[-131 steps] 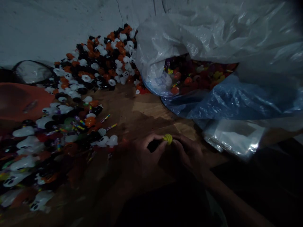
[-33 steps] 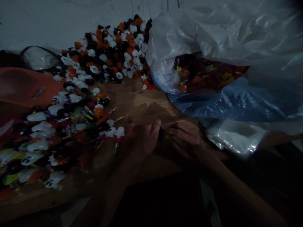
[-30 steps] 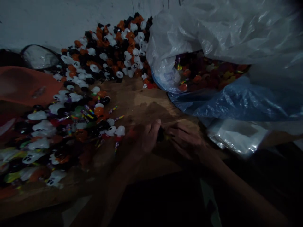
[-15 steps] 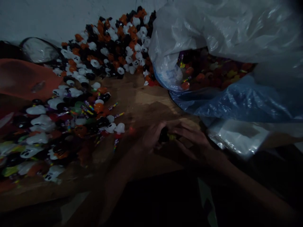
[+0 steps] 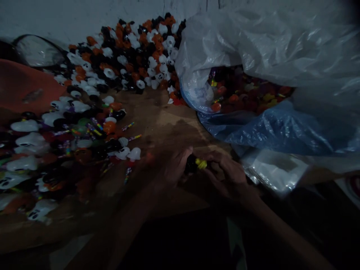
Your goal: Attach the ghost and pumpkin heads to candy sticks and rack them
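Over the near part of the wooden table, my left hand (image 5: 177, 165) is closed around a small shiny black plastic piece (image 5: 191, 164). A small bright yellow piece (image 5: 201, 163) sits against its right side, at the fingertips of my right hand (image 5: 227, 169), whose fingers are bent inward. Whether the two pieces are joined is too dark to tell. Left of my hands lies a loose spread of white ghost-shaped toys (image 5: 134, 153), orange and black pieces, and small sticks with colourful beads (image 5: 128, 174).
A tall heap of white, orange and black figures (image 5: 137, 56) leans toward the back wall. At the right, a big clear plastic bag (image 5: 270, 41) with a blue edge holds many colourful pieces. Clear plastic packets (image 5: 277, 170) lie before it. An orange sheet (image 5: 28, 84) is at the far left.
The yellow piece shows more plainly beside the black one, and my right fingers have curled more. The whole view has shifted slightly, with the left-hand pile now further left.
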Motion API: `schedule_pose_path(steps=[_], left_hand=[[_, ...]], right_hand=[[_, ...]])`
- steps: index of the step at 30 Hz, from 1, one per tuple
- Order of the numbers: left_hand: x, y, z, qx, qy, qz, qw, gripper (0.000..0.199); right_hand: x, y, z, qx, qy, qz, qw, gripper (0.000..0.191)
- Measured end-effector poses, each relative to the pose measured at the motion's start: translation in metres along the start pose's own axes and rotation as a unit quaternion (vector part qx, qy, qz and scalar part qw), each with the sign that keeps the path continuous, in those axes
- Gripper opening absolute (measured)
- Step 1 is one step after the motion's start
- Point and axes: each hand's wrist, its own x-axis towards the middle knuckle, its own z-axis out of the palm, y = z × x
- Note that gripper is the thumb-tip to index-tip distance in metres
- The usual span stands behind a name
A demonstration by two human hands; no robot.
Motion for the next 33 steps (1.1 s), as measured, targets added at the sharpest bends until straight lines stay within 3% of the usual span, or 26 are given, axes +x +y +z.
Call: schedule_pose_path(steps=[3, 9, 13, 16, 21, 28, 33], left_hand=[[0.002, -0.005, -0.001, 0.005, -0.011, -0.004, 1.000, 0.033], [0.002, -0.007, -0.002, -0.085, -0.061, -0.061, 0.993, 0.030], [0.000, -0.008, -0.002, -0.106, -0.057, -0.083, 0.989, 0.026], [-0.001, -0.009, -0.001, -0.102, -0.053, -0.086, 0.990, 0.028], [-0.001, -0.008, 0.005, -0.048, 0.000, -0.081, 0.996, 0.019], [0.005, -0.007, 0.008, 0.005, 0.037, 0.010, 0.999, 0.027], [0.005, 0.001, 0.005, 0.181, 0.028, 0.137, 0.973, 0.023]], right_hand=[[0.002, 0.000, -0.004, 0.032, -0.034, -0.003, 0.999, 0.029], [0.003, 0.001, -0.008, 0.063, -0.081, -0.012, 0.995, 0.035], [0.002, 0.000, -0.011, 0.106, -0.156, 0.020, 0.982, 0.039], [0.003, 0.001, -0.013, 0.139, -0.173, 0.020, 0.975, 0.038], [0.007, 0.006, -0.018, 0.114, -0.225, 0.010, 0.968, 0.039], [0.008, 0.014, -0.020, 0.106, -0.188, 0.002, 0.976, 0.042], [0.007, 0.022, -0.022, 0.116, -0.194, -0.014, 0.974, 0.041]])
